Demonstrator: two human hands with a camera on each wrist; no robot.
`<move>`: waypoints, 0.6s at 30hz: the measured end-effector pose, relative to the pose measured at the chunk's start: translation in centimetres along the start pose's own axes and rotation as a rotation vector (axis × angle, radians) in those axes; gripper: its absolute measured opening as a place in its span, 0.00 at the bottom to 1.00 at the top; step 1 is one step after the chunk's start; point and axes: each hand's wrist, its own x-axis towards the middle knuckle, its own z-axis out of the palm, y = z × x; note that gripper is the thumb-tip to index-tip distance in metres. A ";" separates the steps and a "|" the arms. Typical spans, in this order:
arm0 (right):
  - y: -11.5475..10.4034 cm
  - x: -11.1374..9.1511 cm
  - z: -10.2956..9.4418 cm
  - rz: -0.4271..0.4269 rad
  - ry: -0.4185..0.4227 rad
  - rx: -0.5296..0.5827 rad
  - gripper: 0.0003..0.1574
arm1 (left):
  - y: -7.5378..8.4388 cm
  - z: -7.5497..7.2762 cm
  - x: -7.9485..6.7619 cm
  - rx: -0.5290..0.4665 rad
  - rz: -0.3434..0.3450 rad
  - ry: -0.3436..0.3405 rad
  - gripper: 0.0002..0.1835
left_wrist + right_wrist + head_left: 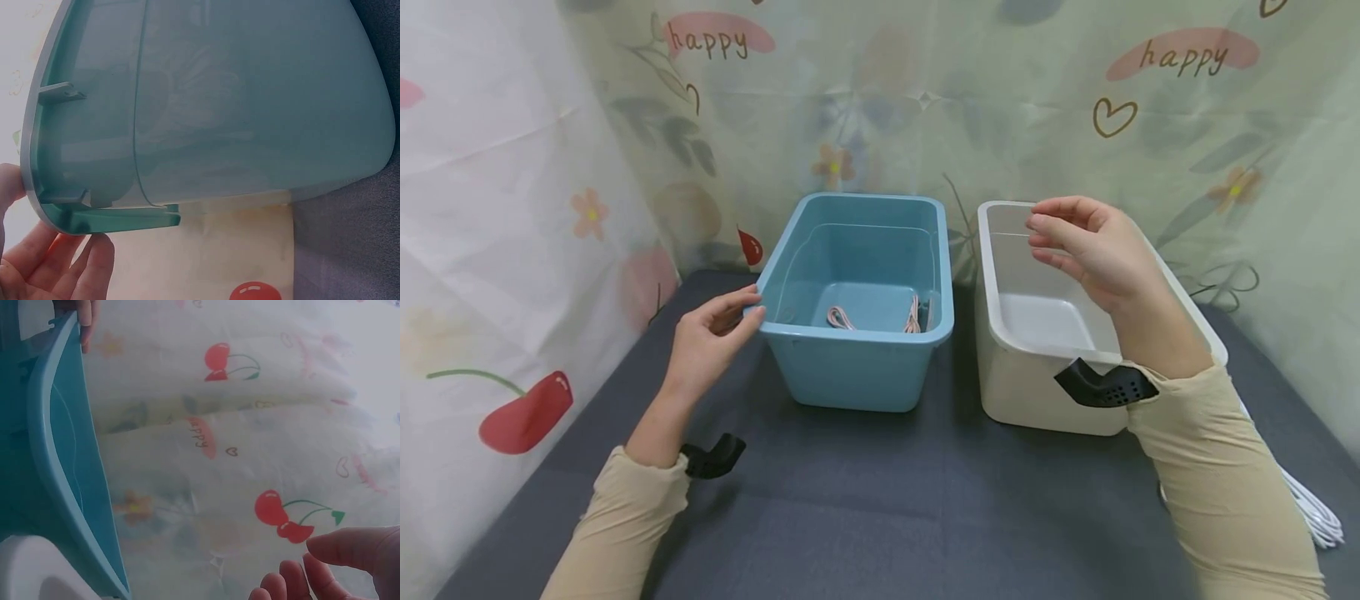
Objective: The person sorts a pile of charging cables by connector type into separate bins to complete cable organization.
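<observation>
L hand [711,333]: pinching blue bin [853,371] by its rim at bin's 8 o'clock; thumb one side, fingers t'other;
R hand [1105,254]: up in the air, fingers loosely bent, thumb tip v. close to fingertips; can't tell if they touch; nothing visible in it;
Blue bin: approx. 12 o'clock (12 = straight ahead), on counter [880,508];
White bin [1045,383]: 1 o'clock, just beside blue bin, apart; R hand hides part;
Pink cords: in blue bin; 1st cord [839,317] twd 9, 2nd cord [912,317] twd 3, w/ grey item [926,315] beside it;
White cable [1321,521]: btwn 2 & 3 o'clock, partly behind R sleeve [1232,483];
Risk: one-sided grip could twist or tip blue bin if pulled, sliding cords together; R sleeve might snag white cable, being so near;
Count: bins 2; pink cords 2 visible; grey item 1; white cable bundle 1; hands 2
</observation>
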 end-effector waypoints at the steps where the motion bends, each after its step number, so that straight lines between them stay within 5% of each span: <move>1: 0.1 -0.2 -0.3 -0.001 0.000 0.008 0.13 | 0.0 0.0 0.0 0.000 -0.001 0.001 0.24; 18: 2.6 -3.6 -7.0 -0.068 0.035 0.231 0.10 | -0.2 0.0 -0.2 -0.027 0.008 0.005 0.23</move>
